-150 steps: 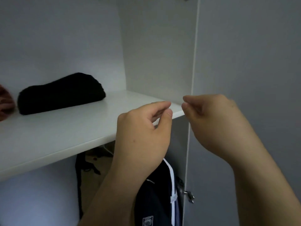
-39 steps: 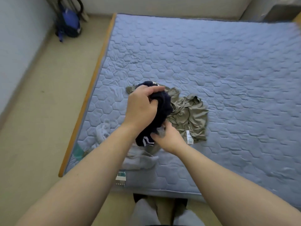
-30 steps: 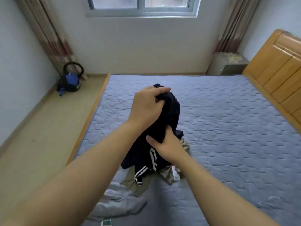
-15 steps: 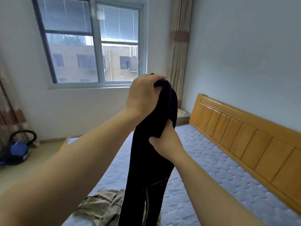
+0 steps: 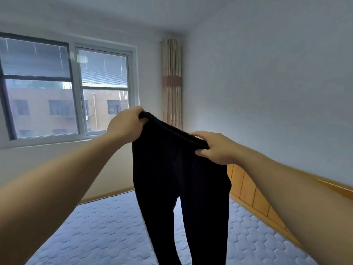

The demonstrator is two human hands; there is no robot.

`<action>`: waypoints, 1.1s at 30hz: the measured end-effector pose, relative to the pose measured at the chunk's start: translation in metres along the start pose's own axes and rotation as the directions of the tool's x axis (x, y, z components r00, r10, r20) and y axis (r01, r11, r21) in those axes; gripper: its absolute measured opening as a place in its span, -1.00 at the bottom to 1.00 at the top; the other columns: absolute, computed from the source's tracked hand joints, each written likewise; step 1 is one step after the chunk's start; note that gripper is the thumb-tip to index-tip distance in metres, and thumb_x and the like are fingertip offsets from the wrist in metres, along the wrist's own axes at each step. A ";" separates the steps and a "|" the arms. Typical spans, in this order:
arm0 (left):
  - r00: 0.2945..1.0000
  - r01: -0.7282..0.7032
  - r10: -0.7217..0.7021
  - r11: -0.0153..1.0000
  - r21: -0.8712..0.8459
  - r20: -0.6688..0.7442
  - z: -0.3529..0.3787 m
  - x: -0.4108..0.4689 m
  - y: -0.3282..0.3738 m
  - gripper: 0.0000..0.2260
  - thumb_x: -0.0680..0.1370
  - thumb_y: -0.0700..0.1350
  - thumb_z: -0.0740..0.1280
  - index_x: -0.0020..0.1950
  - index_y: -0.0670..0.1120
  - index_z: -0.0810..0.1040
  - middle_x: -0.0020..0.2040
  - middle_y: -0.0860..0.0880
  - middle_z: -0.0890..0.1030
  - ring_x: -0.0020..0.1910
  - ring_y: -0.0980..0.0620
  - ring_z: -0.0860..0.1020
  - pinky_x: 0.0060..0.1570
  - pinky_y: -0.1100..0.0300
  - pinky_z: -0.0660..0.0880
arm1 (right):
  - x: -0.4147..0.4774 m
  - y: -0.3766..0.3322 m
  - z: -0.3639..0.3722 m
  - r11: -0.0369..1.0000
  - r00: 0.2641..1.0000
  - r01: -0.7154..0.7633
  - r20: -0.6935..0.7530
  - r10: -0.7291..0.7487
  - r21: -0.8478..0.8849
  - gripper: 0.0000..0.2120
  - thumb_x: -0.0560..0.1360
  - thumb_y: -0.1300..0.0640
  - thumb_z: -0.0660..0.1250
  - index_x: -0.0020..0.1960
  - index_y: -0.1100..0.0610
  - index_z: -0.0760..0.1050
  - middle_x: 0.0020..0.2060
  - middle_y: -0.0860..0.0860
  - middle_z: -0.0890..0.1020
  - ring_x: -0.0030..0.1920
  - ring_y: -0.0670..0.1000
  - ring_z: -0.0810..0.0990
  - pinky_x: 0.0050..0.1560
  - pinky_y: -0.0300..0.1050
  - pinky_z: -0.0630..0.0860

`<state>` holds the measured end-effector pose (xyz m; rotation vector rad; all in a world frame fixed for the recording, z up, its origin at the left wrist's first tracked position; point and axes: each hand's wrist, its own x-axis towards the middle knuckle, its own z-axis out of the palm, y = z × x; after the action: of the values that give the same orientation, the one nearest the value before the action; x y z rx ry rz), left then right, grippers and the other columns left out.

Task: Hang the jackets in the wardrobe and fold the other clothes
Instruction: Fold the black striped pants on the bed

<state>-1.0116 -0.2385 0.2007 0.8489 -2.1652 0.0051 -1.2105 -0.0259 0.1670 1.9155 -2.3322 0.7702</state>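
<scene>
Left hand (image 5: 127, 124): raised in front of the window, fingers curled over one end of the waistband, gripping it.
Right hand (image 5: 215, 148): a little lower and to the right, thumb under and fingers over the other end of the waistband, pinching it.
Trousers (image 5: 177, 180): dark, held up in the air by both hands, waistband stretched between them and sloping down to the right; the two legs hang straight down and run out of the bottom of the view.
Bed (image 5: 107, 234): below and behind the trousers, covered with a blue quilted pad.
Headboard (image 5: 248, 190): wooden, along the right wall.
Window (image 5: 65, 88): in the far wall, on the left.
Curtain (image 5: 172, 83): gathered in the corner, striped.
</scene>
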 end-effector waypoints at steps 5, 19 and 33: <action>0.985 -0.038 0.032 0.999 0.031 0.167 -0.001 -0.001 -0.005 -0.75 0.65 0.07 0.29 0.23 -0.03 0.59 0.16 -0.11 0.45 0.07 -0.15 0.50 0.19 -0.08 0.53 | -0.008 0.005 -0.029 1.000 0.989 0.023 -0.145 -0.025 -0.013 -0.81 0.64 0.07 0.32 0.07 -0.23 0.41 0.07 -0.11 0.60 -0.10 -0.19 0.55 -0.19 -0.37 0.38; 0.903 -0.249 0.336 0.918 -0.309 0.269 0.007 -0.012 0.001 -0.67 0.68 -0.21 0.23 0.21 0.20 0.62 0.13 0.19 0.60 0.12 0.10 0.51 -0.03 0.42 0.35 | -0.023 0.005 -0.062 0.976 0.992 -0.088 -0.110 0.067 -0.200 -0.77 0.49 -0.16 0.46 -0.22 -0.07 0.53 -0.25 -0.12 0.58 -0.22 -0.12 0.54 -0.28 -0.24 0.36; 0.837 -0.266 0.403 0.891 -0.368 0.369 0.017 -0.015 0.014 -0.77 0.66 -0.10 0.31 0.01 0.26 0.41 0.01 0.18 0.59 0.00 0.05 0.59 0.01 0.11 0.60 | -0.023 0.035 -0.066 0.993 0.948 -0.118 -0.295 0.118 0.018 -0.76 0.50 -0.11 0.47 -0.19 0.02 0.55 -0.23 -0.05 0.62 -0.20 -0.04 0.57 -0.24 -0.18 0.42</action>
<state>-1.0244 -0.2241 0.1824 0.2904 -2.6257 -0.3658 -1.2560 0.0246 0.2050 1.5424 -2.2736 0.9899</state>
